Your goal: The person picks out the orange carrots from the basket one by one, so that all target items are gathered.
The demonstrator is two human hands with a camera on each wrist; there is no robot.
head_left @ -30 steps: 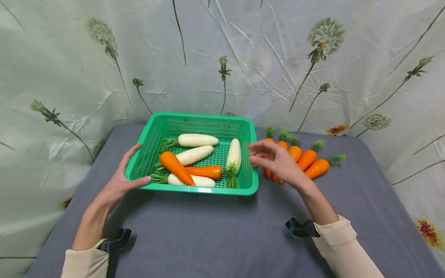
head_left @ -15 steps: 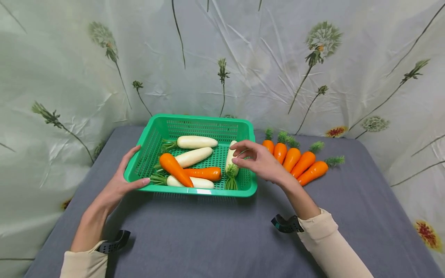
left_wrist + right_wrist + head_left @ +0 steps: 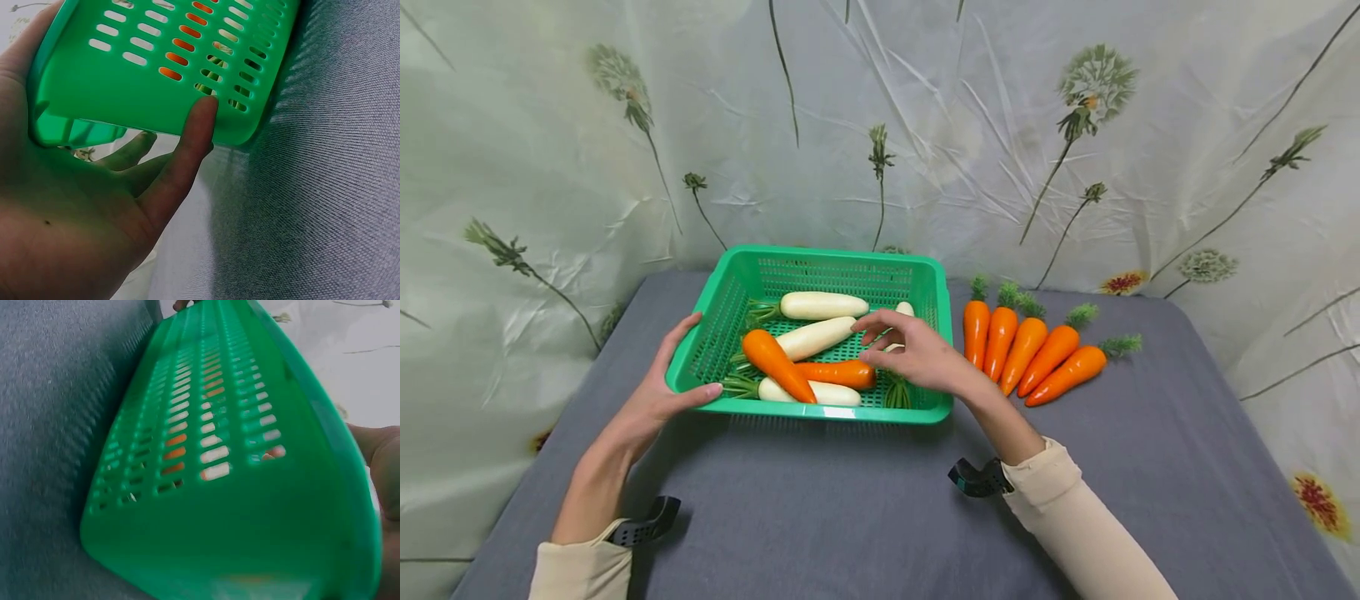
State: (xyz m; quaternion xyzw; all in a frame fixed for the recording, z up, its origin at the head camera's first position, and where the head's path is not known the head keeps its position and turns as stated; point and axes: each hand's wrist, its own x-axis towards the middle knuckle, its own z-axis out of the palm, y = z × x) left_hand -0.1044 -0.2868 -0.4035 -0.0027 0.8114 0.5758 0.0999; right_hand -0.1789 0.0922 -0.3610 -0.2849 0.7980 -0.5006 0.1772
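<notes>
The green plastic basket [image 3: 895, 283] sat on the gray cloth [image 3: 820, 500], the left hand [image 3: 655, 398] gripping its left end, with the thumb [image 3: 703, 392] on the rim near the front corner. Inside the basket lay four white radishes [image 3: 823, 305] and two orange carrots [image 3: 778, 367], one slanting across two radishes. The right hand [image 3: 917, 354] hung above the basket's right half, released, fingers loosely bent (it hid much of the rightmost radish). Right of the basket, five green-topped carrots [image 3: 1024, 346] lay fanned. Behind the basket hung a pale curtain [image 3: 962, 142] printed with dandelions.
</notes>
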